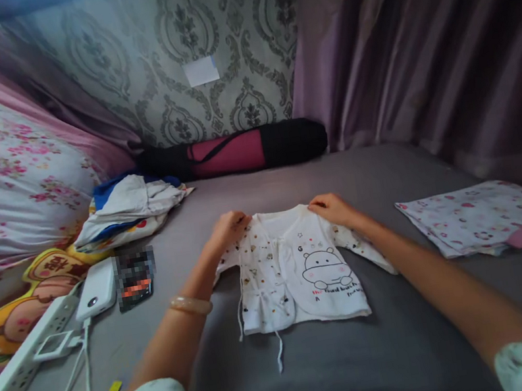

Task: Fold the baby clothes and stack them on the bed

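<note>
The left hand (231, 228) and right hand (334, 210) each pinch a shoulder of the small shirt (261, 272), fingers narrowed on it, seemingly so the front lies flat.

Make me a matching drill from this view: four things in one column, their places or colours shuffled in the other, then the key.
1. small shirt
2. long bag
3. folded cloth
4. rumpled pile of cloth

A. white and blue, heaped on the left
B. lying flat at the far right, white with a pink pattern
C. spread out, left hand at one shoulder, right hand at the other
D. black and dark pink, at the far end

Pairs: 1-C, 2-D, 3-B, 4-A
</note>
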`<state>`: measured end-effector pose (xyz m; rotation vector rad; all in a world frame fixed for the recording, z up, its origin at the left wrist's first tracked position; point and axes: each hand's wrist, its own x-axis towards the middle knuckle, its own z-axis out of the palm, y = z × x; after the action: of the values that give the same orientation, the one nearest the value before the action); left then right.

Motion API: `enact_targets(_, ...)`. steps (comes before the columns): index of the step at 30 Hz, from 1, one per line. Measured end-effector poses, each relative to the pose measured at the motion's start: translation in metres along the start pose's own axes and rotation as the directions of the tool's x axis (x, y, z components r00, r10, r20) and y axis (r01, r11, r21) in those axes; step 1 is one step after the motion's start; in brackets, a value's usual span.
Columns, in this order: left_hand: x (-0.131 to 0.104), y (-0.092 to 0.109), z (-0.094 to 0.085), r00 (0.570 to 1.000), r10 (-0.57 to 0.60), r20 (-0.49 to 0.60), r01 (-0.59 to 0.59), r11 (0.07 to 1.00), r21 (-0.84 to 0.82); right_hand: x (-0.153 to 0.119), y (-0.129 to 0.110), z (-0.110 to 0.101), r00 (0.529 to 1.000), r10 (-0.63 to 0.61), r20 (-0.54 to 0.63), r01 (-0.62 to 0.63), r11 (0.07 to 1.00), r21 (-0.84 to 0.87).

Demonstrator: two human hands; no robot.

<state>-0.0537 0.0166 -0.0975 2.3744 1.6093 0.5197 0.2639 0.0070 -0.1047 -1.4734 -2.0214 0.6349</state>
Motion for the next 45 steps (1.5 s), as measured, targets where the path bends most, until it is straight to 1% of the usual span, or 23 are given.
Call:
enact_targets(2, 0.003, -0.006, 0.021, 0.998, -0.041, 0.053, 0.037, 0.996, 0.075, 0.002, 0.016, 0.018, 1.000, 0.004, 0.022, 0.000, 0.983, -0.181)
enact_targets(4, 0.006, -0.007, 0.031, 0.994, -0.066, 0.087, 0.053, 0.988, 0.148, 0.002, 0.023, 0.027, 0.999, 0.014, 0.042, 0.000, 0.947, -0.322)
enact_targets(7, 0.013, -0.009, 0.034, 0.991, -0.076, 0.115, 0.047, 0.970, 0.238, 0.006, 0.022, 0.030, 0.998, 0.028, 0.060, 0.001, 0.899, -0.438)
enact_targets(13, 0.035, -0.023, 0.040, 0.988, -0.075, 0.134, 0.029, 0.950, 0.311, 0.029, 0.025, 0.030, 0.990, 0.054, 0.127, 0.025, 0.835, -0.550)
enact_targets(18, 0.056, -0.036, 0.046, 0.988, -0.065, 0.137, 0.017, 0.946, 0.324, 0.051, 0.033, 0.032, 0.986, 0.067, 0.155, 0.037, 0.808, -0.588)
enact_targets(27, 0.091, -0.049, 0.048, 0.988, -0.080, 0.135, 0.033, 0.946, 0.322, 0.093, 0.045, 0.032, 0.982, 0.066, 0.180, 0.059, 0.786, -0.615)
enact_targets(35, 0.118, -0.056, 0.051, 0.986, -0.115, 0.123, 0.070, 0.943, 0.326, 0.115, 0.048, 0.030, 0.983, 0.083, 0.165, 0.034, 0.796, -0.604)
enact_targets(38, 0.123, -0.054, 0.051, 0.986, -0.119, 0.116, 0.078, 0.947, 0.311, 0.121, 0.047, 0.031, 0.982, 0.128, 0.139, -0.024, 0.813, -0.582)
enact_targets(40, 0.125, -0.052, 0.052, 0.984, -0.135, 0.115, 0.097, 0.952, 0.289, 0.124, 0.046, 0.034, 0.979, 0.179, 0.100, -0.094, 0.823, -0.560)
enact_targets(45, 0.129, -0.049, 0.058, 0.966, -0.234, 0.108, 0.200, 0.945, 0.258, 0.125, 0.038, 0.049, 0.957, 0.288, -0.040, -0.267, 0.816, -0.512)
